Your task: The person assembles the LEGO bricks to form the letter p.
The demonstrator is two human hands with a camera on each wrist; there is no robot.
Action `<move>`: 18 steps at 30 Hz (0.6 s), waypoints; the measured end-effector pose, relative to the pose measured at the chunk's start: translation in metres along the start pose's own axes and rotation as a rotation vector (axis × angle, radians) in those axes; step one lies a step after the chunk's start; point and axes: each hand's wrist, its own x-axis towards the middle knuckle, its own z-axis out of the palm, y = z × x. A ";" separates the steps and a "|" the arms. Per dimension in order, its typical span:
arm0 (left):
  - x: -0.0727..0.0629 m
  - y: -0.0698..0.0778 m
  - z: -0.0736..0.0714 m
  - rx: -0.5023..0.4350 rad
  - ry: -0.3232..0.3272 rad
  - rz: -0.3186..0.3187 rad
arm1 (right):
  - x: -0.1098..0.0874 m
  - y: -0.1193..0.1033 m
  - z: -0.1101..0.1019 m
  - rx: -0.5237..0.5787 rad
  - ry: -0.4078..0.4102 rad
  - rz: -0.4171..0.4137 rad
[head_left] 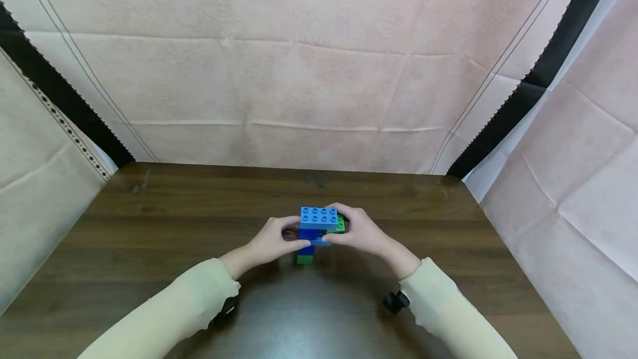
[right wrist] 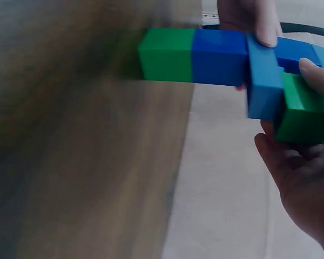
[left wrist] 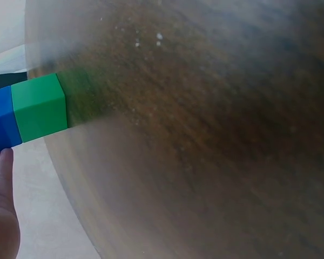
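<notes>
A tower of studded toy bricks stands on the table between the two hands. A green brick (head_left: 304, 259) forms its base, a dark blue brick (head_left: 306, 250) sits above, then a light blue brick (right wrist: 264, 81). Further up are another dark blue brick and a wide light blue brick (head_left: 319, 217) on top. The left hand (head_left: 274, 240) grips the tower from its left, thumb on the lower light blue brick. From the right, the right hand (head_left: 363, 231) pinches a green brick (right wrist: 305, 110) against the tower's side; whether that brick is attached, I cannot tell.
The brown wooden table (head_left: 174, 198) has its far edge just beyond the hands. Pale cloth walls (head_left: 299, 82) with black strips (head_left: 528, 87) surround it at the back and both sides. Black wrist devices (head_left: 396, 302) show at the sleeves.
</notes>
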 end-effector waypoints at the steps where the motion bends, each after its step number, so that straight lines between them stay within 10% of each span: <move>1: 0.000 0.000 0.000 0.006 0.001 0.000 | -0.001 0.003 0.002 0.013 0.005 0.005; 18: 0.000 0.002 0.001 0.022 -0.002 -0.014 | -0.005 0.013 0.027 0.130 0.135 0.137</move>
